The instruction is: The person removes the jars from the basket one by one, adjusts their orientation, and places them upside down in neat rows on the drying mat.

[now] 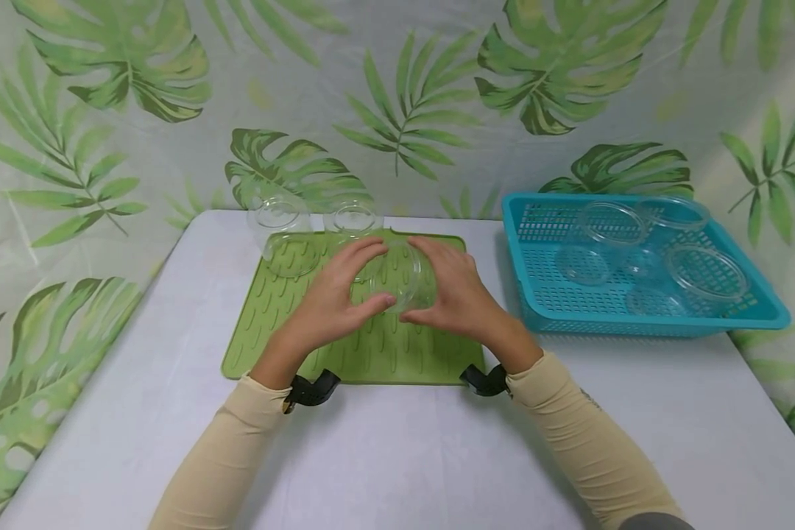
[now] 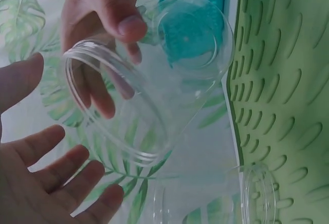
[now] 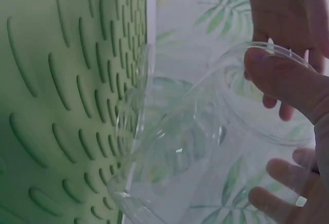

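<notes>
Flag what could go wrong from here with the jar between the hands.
The jar could slip: the right hand appears to hold it alone, while the left hand is open beside it. It might also bump one of the two rear jars by the far edge of the mat. And being clear, it is hard to make out against the mat, so its placement could be misjudged.

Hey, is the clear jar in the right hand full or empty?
It looks empty: in the left wrist view the teal basket and leafy backdrop show through the clear jar, with no contents visible.
</notes>
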Demonstrator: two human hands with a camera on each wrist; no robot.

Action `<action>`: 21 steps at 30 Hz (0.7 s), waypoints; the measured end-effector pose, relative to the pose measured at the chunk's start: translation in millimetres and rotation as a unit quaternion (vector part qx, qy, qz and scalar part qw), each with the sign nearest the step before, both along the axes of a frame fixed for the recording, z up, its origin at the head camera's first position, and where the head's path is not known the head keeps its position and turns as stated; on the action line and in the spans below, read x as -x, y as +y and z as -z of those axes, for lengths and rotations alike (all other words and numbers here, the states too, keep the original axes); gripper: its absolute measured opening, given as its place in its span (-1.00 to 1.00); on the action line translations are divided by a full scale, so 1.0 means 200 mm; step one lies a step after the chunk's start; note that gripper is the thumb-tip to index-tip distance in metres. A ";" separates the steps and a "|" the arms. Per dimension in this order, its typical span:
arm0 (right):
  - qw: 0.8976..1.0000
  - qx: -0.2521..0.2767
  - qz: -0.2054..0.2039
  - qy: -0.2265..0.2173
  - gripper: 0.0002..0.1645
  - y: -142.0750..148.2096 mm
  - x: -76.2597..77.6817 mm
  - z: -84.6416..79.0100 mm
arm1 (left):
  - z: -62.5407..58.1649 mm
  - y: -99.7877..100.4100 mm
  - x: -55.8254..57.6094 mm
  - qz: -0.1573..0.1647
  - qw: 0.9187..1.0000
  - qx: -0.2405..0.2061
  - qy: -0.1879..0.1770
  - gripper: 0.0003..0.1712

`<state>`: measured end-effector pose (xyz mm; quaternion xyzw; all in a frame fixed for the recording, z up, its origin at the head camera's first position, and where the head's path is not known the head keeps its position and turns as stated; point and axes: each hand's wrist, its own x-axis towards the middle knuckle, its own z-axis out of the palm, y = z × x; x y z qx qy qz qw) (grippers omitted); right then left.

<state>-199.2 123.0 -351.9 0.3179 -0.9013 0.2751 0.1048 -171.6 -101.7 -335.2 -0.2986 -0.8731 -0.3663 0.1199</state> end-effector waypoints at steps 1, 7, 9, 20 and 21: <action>1.000 0.003 -0.002 -0.001 0.32 0.00 0.00 0.00 | 0.00 0.01 0.00 -0.003 1.000 0.002 -0.007 -0.21; 1.000 0.009 -0.021 0.002 0.28 -0.02 -0.02 -0.01 | 0.01 0.03 0.00 -0.015 0.998 0.014 -0.061 0.01; 1.000 0.002 -0.022 0.008 0.27 -0.02 -0.02 -0.02 | 0.01 0.04 0.00 -0.016 0.997 0.017 -0.068 0.06; 0.999 -0.009 -0.035 0.015 0.30 -0.03 -0.03 -0.02 | 0.01 0.04 0.00 -0.019 0.998 0.004 -0.060 0.06; 0.999 -0.012 -0.035 0.015 0.30 -0.03 -0.03 -0.02 | 0.01 0.04 0.00 -0.020 0.998 0.003 -0.058 0.05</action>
